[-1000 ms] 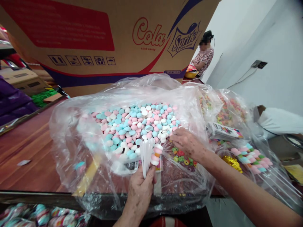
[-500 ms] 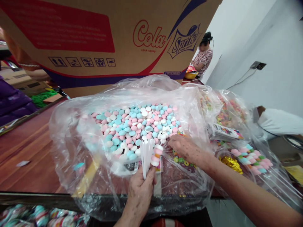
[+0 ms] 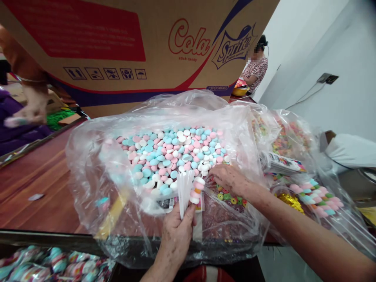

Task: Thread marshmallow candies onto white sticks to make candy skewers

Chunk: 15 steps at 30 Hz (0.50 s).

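My left hand (image 3: 179, 229) is closed around a bundle of white plastic sticks (image 3: 184, 190) that point upward. Beside their tips, against the same hand, stands a candy stack (image 3: 197, 190) of pink and white pieces with an orange band. Reaching in from the right, my right hand (image 3: 227, 178) has its fingers curled at the near right edge of the candy pile; its fingertips are hidden. Pink, blue and white marshmallow-like candies (image 3: 164, 156) lie on a clear plastic bag (image 3: 88, 168). Just below my right hand are colourful ring candies (image 3: 232, 197).
A large cardboard box (image 3: 152, 78) stands behind the candies. At right lie finished candy sticks (image 3: 319, 197), gold twist ties (image 3: 290, 201) and a stack of printed labels (image 3: 284, 162). Wrapped candies (image 3: 55, 262) fill the space below the table edge. Two other people work nearby.
The view has shifted slightly. At the far left, another person's hand has come lower into view with a pinkish item. My hands stay in nearly the same places.
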{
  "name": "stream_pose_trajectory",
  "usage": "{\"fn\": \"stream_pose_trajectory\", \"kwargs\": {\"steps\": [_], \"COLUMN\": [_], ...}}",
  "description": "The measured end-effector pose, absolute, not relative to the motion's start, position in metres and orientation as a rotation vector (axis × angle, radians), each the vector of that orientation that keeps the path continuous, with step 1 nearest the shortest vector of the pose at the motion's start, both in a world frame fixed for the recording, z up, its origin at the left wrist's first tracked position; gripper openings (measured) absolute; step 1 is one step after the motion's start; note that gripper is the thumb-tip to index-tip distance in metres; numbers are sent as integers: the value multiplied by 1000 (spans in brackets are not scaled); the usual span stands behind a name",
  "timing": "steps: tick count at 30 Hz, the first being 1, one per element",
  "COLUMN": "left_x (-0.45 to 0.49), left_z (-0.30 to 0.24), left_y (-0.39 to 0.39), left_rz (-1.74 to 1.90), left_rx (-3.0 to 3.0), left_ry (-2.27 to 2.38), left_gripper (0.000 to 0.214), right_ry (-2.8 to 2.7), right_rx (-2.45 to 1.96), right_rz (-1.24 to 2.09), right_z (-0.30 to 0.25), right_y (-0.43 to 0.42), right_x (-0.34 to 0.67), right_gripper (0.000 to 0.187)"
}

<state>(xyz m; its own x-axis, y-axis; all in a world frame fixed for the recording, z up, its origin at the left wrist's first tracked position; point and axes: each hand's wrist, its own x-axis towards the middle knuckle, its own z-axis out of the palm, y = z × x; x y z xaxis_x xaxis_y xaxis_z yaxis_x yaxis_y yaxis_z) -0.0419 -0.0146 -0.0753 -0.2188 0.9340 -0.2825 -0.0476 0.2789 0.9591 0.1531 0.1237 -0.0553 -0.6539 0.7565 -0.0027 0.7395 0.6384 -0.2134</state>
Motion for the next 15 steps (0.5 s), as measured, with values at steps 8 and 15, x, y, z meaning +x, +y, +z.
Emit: {"fn": "stream_pose_trajectory", "kwargs": {"steps": [8,15], "left_x": [-43,-42], "left_z": [-77,-80], "left_y": [-14,-13], "left_rz": [1139,1152], "left_rx": [852,949], "left_ry": [1472,1496], "left_gripper": [43,40], "right_ry": [-2727,-2101], "right_rx": [-1347,-1404], "right_rz": [209,930], "right_z": [-61,-46], "right_y": [104,99], "right_x": [148,146], "right_gripper": [21,20]}}
